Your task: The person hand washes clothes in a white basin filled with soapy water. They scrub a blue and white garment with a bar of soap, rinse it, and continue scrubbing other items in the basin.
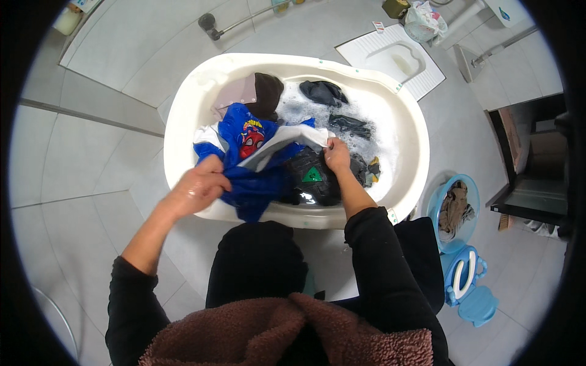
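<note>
A wet blue shirt with white sleeves point(235, 131) and a red cartoon print is stretched over the near left part of a white bathtub point(178, 122). My left hand point(198, 183) is closed around the blue cloth at the tub's near left rim. Farther right, my right hand point(337, 155) pinches the end of a white sleeve. Below the sleeve, a black garment point(305, 180) with a green triangular patch lies in the water. Dark clothes point(323, 93) float in suds beyond it, and a brown and pale mauve garment point(265, 94) lies at the far left.
A light blue basin point(434, 207) holding brown clothes stands on the floor to the right, with a blue child's potty point(464, 277) beside it. Behind the tub are a white squat toilet point(372, 52) and a lined waste bin point(424, 27). A dark open cabinet point(531, 158) is at far right.
</note>
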{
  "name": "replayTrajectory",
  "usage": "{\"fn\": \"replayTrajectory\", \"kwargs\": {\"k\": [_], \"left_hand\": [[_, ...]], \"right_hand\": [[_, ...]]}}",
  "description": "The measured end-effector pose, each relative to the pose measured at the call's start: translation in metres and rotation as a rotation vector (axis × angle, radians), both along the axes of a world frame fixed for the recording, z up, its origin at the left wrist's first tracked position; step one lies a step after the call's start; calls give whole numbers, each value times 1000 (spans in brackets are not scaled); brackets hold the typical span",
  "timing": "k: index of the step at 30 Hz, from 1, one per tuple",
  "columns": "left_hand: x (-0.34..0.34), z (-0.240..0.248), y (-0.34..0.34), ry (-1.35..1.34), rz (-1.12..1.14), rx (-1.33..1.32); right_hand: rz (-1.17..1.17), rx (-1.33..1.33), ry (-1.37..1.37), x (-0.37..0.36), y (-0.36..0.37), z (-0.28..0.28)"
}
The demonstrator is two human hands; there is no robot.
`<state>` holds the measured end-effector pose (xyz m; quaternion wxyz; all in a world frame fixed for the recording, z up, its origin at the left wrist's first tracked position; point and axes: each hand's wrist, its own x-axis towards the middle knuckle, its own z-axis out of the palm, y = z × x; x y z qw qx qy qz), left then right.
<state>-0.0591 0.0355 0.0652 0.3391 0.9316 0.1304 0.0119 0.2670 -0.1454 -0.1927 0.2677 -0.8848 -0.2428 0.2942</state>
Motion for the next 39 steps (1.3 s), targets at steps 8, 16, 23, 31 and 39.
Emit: {"fn": "replayTrajectory", "kwargs": {"k": [8, 16, 23, 31, 39], "left_hand": [[-51, 47, 40, -55, 170, 241], [-69, 92, 34, -340, 217, 549], [-40, 147, 90, -561, 483, 849], [-47, 210, 101, -700, 324, 1293], [-76, 3, 16, -325, -45, 504]], "right_hand": [[49, 459, -104, 48, -40, 87], [255, 463, 58, 74, -86, 258], [206, 662, -105, 64, -53, 327], [175, 789, -229, 71, -45, 383], [288, 507, -326, 64, -122, 224]]}}
